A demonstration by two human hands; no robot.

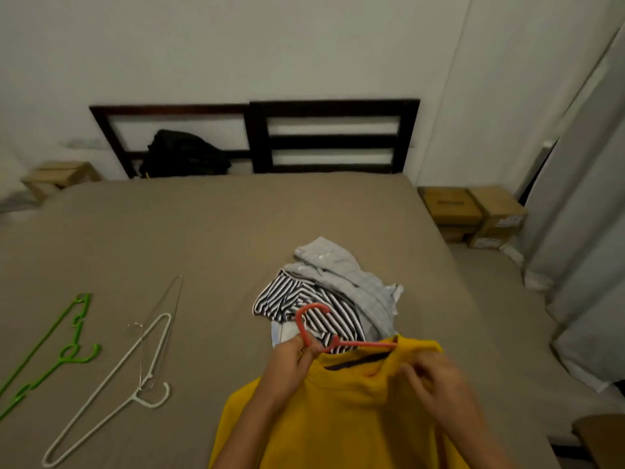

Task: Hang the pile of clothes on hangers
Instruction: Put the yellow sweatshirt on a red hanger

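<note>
A yellow shirt point(341, 407) is held up near the bed's front edge, with a red hanger point(313, 328) partly inside its collar; the hook and one arm stick out above the neck. My left hand point(292, 362) pinches the hanger's neck just below the hook. My right hand point(436, 380) grips the shirt's collar on the right side. Behind the shirt lies the pile of clothes: a black-and-white striped garment point(297, 299) and a grey garment point(351, 275) over it. A white hanger point(135, 377), a thin wire hanger point(165, 309) and a green hanger point(57, 346) lie on the bed at the left.
The brown bed sheet point(236, 225) stretches to a dark slatted headboard point(331, 137), where a black bag point(186, 154) sits. Cardboard boxes point(473, 214) stand on the floor at the right beside pale curtains point(585, 231). Another box point(57, 177) is at far left.
</note>
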